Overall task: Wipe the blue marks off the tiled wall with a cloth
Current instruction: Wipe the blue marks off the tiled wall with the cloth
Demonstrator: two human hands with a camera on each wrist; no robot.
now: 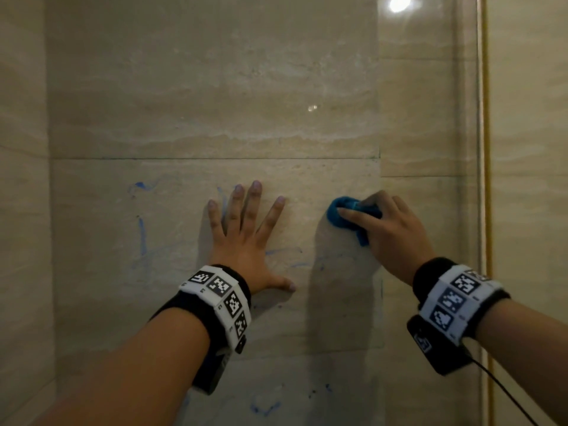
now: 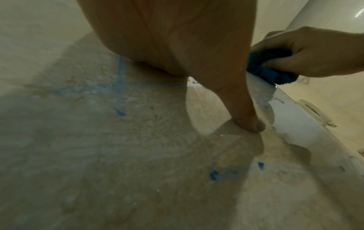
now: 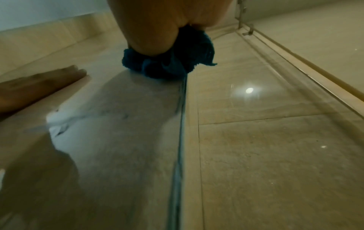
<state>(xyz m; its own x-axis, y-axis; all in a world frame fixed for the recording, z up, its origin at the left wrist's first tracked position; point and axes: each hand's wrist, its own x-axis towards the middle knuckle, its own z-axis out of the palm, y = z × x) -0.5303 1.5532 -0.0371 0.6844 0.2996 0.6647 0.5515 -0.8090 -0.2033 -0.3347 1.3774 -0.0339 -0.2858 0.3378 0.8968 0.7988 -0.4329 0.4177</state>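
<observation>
The tiled wall (image 1: 215, 103) fills the head view, beige stone with a horizontal grout line above both hands. Blue marks (image 1: 142, 235) lie scattered over the tile below that line: a vertical streak left of the left hand, fainter strokes between the wrists, and more lower down. The left hand (image 1: 246, 241) lies flat on the wall, fingers (image 1: 255, 195) straight and spread, probably to brace the body while the other arm scrubs. Right of it, the right hand (image 1: 390, 232) curls its fingers round a bunched blue cloth (image 1: 338, 215), pressed against the wall. Most marks remain, so the wiping looks far from finished.
</observation>
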